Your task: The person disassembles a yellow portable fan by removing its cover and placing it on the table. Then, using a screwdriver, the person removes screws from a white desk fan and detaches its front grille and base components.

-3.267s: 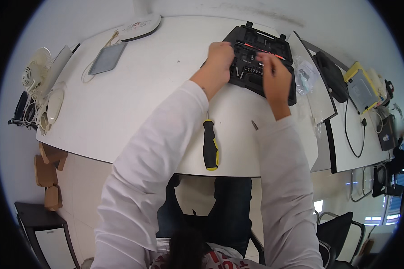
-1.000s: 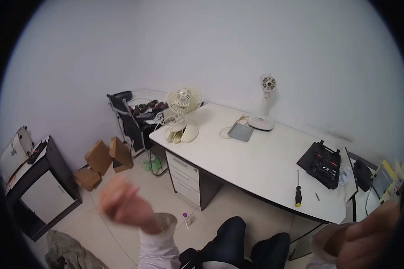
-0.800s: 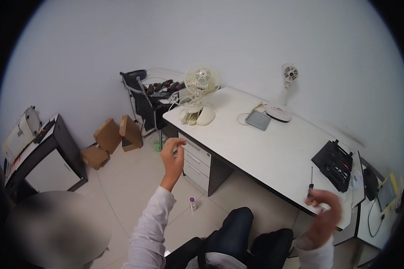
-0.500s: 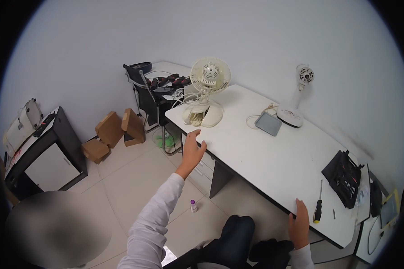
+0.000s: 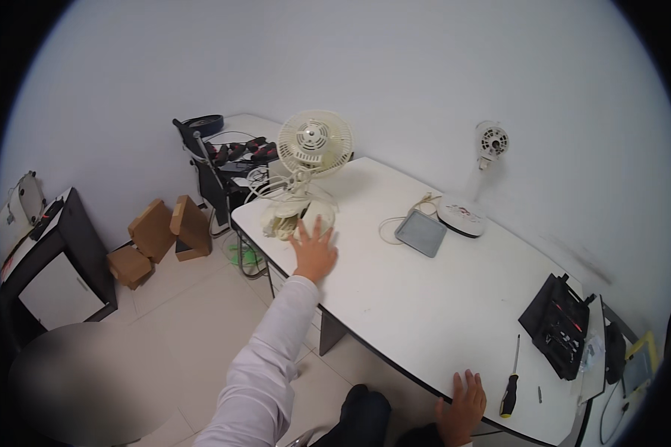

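My left hand (image 5: 314, 252) is stretched out with fingers spread over the left end of the white table (image 5: 395, 290), just short of the base of a cream desk fan (image 5: 309, 160). It holds nothing. My right hand (image 5: 462, 398) lies flat and open on the near edge of the table. A black-and-yellow screwdriver (image 5: 511, 384) lies just to its right, with a small loose bit (image 5: 539, 394) beside it. An open black tool case (image 5: 559, 324) sits farther right.
A grey flat device (image 5: 420, 232) with a cable and a second fan's stand (image 5: 473, 194) stand mid-table by the wall. Cardboard boxes (image 5: 160, 235), a black chair with cables (image 5: 216, 160) and a dark cabinet (image 5: 52, 261) stand on the tiled floor to the left.
The view swung from the tool case to the whole room. My left hand reached out to the fan's base; my right hand left the case and settled on the table edge.
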Available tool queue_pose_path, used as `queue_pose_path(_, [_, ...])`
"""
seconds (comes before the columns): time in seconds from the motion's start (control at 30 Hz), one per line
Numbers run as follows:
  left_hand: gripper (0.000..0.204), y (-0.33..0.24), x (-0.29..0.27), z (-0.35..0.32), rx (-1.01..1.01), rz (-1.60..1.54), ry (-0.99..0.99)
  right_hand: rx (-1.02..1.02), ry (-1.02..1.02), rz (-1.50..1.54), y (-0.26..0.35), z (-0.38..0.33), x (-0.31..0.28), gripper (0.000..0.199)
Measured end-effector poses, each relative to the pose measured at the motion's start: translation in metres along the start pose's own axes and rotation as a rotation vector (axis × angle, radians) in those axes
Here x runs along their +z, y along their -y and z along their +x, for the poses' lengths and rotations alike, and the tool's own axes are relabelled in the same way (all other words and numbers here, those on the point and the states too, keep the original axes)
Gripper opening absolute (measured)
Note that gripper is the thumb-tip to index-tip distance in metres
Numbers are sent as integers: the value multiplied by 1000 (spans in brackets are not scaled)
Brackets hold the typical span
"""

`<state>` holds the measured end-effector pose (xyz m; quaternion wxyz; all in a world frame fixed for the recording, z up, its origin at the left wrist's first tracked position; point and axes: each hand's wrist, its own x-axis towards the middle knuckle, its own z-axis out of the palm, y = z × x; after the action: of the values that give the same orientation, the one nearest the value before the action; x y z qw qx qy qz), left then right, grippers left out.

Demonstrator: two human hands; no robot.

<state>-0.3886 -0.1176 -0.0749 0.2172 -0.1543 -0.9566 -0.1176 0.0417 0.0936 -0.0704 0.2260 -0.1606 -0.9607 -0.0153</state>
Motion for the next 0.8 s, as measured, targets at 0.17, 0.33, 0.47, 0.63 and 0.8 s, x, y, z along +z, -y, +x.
queue_pose_path(0.17, [69, 7, 17, 26, -118, 8, -121, 5, -13, -25, -1, 0, -1, 69])
queue_pose_path(0.33, [72, -7, 23, 27, -158, 11, -109, 20, -1, -20, 1, -1, -3, 68])
queue_pose_path(0.47, [72, -1, 15, 25, -106, 37, -80, 24, -18, -31, 3, 1, -6, 67])
queue_pose_path(0.63, [69, 9, 7, 23, -52, 53, -27, 15, -41, 49, -2, -2, 3, 64])
queue_pose_path(0.8, [70, 2, -7, 5, -49, 80, 40, 22, -66, 41, 3, 0, -1, 61])
